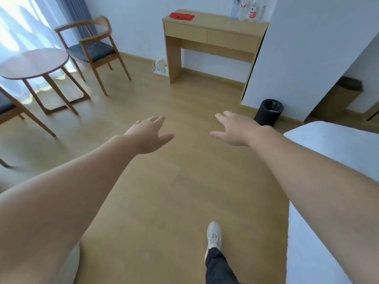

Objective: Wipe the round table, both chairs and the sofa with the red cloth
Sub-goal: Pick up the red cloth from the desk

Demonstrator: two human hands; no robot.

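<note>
Against the far wall, the red cloth point(182, 16) is lying folded on the left end of a wooden surface point(215, 23) with two drawers, well apart from both hands. Several clear bottles point(249, 9) are standing at the right end of that same surface, apart from the cloth.

In the middle of the view, the left hand point(146, 136) and the right hand point(233, 130) are hovering side by side over the floor point(164, 201). Both are stretched forward, palms down, with fingers straight and slightly spread and thumbs pointing toward each other. Neither is holding or touching anything.

To the left, the round table point(33, 62) is standing before a bright sheer curtain point(12, 27). One chair point(92, 50) with a dark seat is standing just beyond it, and a second chair point(8, 111) is showing only partly at the left edge.

A pale kettle point(160, 65) is sitting on the floor beside the left leg of the surface. A black bin point(269, 111) is standing at the foot of the white wall on the right, near the corner of a white bed point(338, 144). Low in the view, one foot in a light shoe point(214, 234) is resting on the floor below a dark trouser leg.
</note>
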